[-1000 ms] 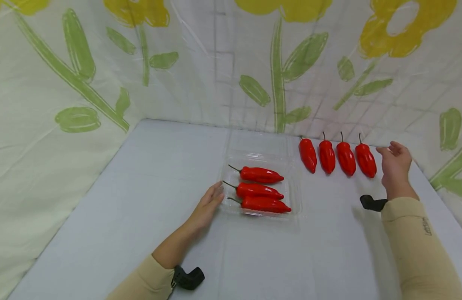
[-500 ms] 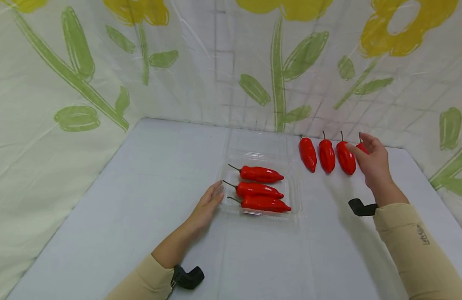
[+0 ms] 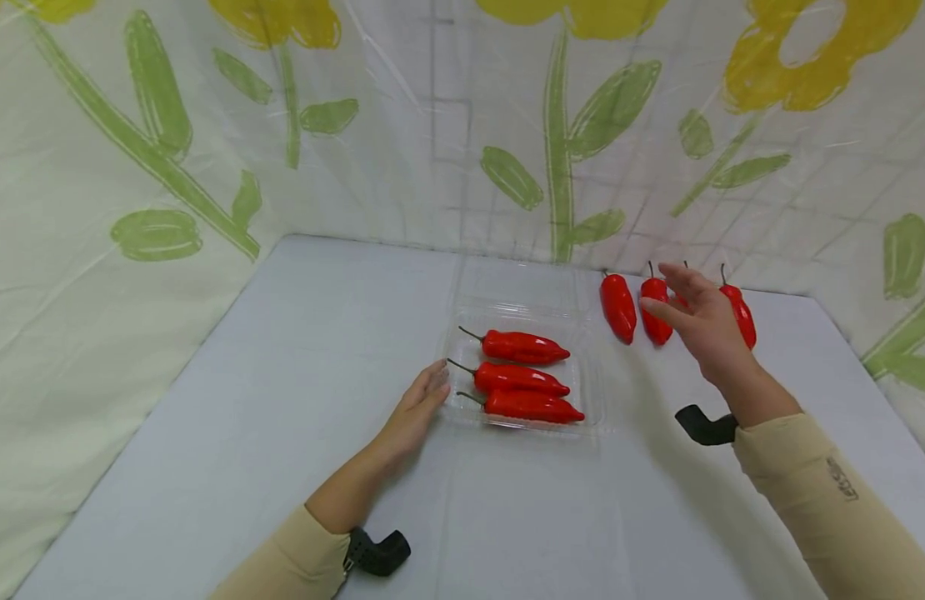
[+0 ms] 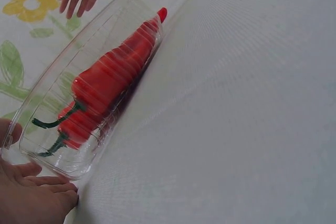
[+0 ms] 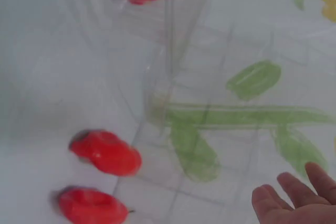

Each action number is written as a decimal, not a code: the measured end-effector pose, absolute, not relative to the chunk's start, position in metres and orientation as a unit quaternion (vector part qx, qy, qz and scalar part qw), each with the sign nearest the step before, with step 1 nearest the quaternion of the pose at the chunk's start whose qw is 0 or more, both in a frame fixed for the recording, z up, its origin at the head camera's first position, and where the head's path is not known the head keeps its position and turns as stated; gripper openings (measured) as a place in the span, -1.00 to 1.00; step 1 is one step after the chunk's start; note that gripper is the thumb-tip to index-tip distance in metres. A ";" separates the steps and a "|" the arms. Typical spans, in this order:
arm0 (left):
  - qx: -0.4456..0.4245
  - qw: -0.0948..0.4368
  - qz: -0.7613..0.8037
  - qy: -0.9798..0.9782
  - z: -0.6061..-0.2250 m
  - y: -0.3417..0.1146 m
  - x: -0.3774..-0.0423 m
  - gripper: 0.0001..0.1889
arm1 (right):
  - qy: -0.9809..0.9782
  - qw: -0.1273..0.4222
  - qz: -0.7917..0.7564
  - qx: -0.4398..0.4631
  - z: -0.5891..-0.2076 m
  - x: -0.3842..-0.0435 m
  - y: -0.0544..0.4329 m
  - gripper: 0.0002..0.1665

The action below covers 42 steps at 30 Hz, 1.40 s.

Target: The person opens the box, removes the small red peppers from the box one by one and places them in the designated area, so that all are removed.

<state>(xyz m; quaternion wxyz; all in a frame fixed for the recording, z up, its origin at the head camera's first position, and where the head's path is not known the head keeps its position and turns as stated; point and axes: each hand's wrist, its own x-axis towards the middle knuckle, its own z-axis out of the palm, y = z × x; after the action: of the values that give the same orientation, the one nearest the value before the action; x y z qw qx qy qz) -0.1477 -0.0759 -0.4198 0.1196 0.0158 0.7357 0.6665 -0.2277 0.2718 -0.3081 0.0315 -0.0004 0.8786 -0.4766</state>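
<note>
My left hand [image 3: 413, 412] rests against the left side of a clear plastic clamshell box [image 3: 599, 392], its fingers nearly straight. In the left wrist view, the thumb lies near the rim of the box and the other fingers reach along its end. Inside lie three red peppers [image 3: 526, 379] with green stems, placed crosswise. My right hand [image 3: 706, 333] hovers with spread fingers over a row of red peppers [image 3: 618, 308] at the back right, hiding most of one. Nothing is in that hand. The right wrist view shows its fingertips [image 5: 296, 187] apart from the peppers.
The lid [image 3: 518, 283] of the box stands open toward the back. A white-covered table [image 3: 320, 333] carries everything. Behind it hangs a curtain [image 3: 402, 125] printed with yellow flowers and green leaves.
My right hand has swept left from beyond the right end of the pepper row to over its middle. The left hand, box and peppers stay where they were.
</note>
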 end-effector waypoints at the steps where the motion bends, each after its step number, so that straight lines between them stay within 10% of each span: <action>1: 0.016 0.119 0.667 0.735 -0.420 -0.076 -0.148 -0.46 | 0.880 0.033 -0.475 -0.013 -0.306 -0.226 0.268 -0.11; 42: 0.016 0.119 0.671 0.732 -0.419 -0.076 -0.149 -0.46 | 0.875 0.192 -0.373 -0.241 -0.304 -0.217 0.158 -0.34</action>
<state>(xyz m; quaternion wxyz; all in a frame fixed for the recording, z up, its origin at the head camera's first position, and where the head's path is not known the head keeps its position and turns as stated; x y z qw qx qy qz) -0.1489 -0.0757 -0.4191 0.1187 0.0156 0.7317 0.6710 -0.2173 0.1578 -0.3035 0.1921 -0.2408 0.8752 -0.3731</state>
